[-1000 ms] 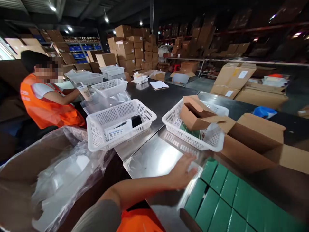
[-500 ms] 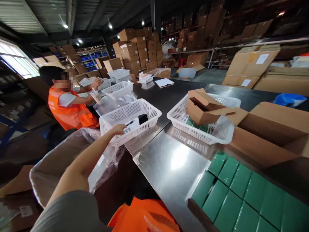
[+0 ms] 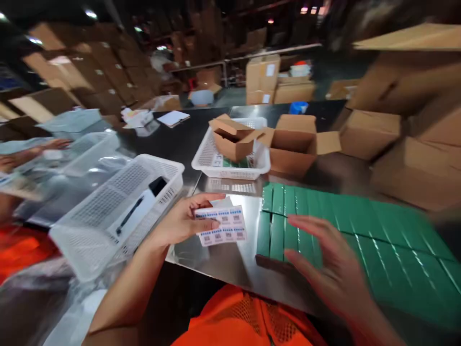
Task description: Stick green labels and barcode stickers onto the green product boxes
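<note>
My left hand (image 3: 187, 218) grips a sheet of labels (image 3: 225, 225) printed with blue text and square codes, held above the metal tabletop (image 3: 216, 264). The thumb lies on top of the sheet. My right hand (image 3: 327, 254) is raised over the near left part of the green boxes (image 3: 360, 235), thumb and fingers apart, with nothing between them. Those boxes stand in two rows under shiny film. Left of my left hand is a white plastic basket (image 3: 97, 206) with a pen (image 3: 131, 214), white paper and a black phone-like object (image 3: 157, 186) inside.
Beyond the labels stands another white basket (image 3: 230, 171) with an open carton (image 3: 234, 139) in it. An open cardboard box (image 3: 293, 149) is beside it. A clipboard (image 3: 173, 118) lies farther back. At the far left, a co-worker's hands (image 3: 54, 144) are over more baskets.
My left hand has come from the basket's edge to the table's middle and now shows a label sheet. My right hand has entered the view. The camera has turned right.
</note>
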Demonstrator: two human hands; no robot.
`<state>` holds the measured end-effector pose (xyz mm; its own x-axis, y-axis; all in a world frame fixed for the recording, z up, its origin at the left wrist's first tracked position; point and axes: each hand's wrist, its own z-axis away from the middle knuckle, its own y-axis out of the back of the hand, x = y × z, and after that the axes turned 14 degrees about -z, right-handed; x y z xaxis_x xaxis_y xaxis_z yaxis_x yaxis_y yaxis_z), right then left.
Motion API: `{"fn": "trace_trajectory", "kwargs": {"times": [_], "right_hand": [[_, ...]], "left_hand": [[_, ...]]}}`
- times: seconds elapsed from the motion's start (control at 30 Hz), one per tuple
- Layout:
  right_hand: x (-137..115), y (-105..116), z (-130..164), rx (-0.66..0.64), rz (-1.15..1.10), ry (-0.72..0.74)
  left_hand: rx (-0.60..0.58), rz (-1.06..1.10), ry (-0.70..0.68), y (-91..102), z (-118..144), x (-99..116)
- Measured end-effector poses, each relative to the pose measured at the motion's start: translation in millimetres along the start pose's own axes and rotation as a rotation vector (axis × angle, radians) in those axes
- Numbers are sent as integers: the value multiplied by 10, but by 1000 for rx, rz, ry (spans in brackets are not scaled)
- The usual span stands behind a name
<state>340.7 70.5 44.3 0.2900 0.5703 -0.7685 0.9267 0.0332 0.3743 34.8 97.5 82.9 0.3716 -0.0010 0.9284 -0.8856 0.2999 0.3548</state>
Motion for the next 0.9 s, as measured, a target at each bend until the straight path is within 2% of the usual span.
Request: {"fn": "trace_trajectory", "kwargs": {"times": [0.07, 0.13, 0.23, 0.3, 0.37, 0.43, 0.57, 0.67, 0.73, 0.9], "right_hand": [[-8, -185, -71, -49, -154, -73], [15, -363, -145, -75, -405, -227], [76, -548, -146, 25, -657, -489], [115, -613, -71, 118, -680, -617], [144, -649, 25, 159, -656, -700], [161, -664, 99, 170, -585, -707], [192, -608, 91, 275, -354, -510], [283, -505, -29, 364, -356, -503], [386, -450, -117, 309, -422, -609], [659, -437, -246, 43, -501, -872]], "left_hand": [[-157, 81, -16, -165, -94, -26], [-265, 130, 5, -252, -174, -90], [-295, 177, 85, -307, -274, -229], [-287, 215, 143, -331, -339, -340], [-315, 235, 177, -363, -415, -460], [-360, 223, 187, -405, -503, -581], [-404, 252, 257, -449, -662, -807], [-428, 305, 304, -386, -706, -966], [-461, 313, 296, -311, -696, -1054], [-573, 269, 255, -177, -664, -1137]]}}
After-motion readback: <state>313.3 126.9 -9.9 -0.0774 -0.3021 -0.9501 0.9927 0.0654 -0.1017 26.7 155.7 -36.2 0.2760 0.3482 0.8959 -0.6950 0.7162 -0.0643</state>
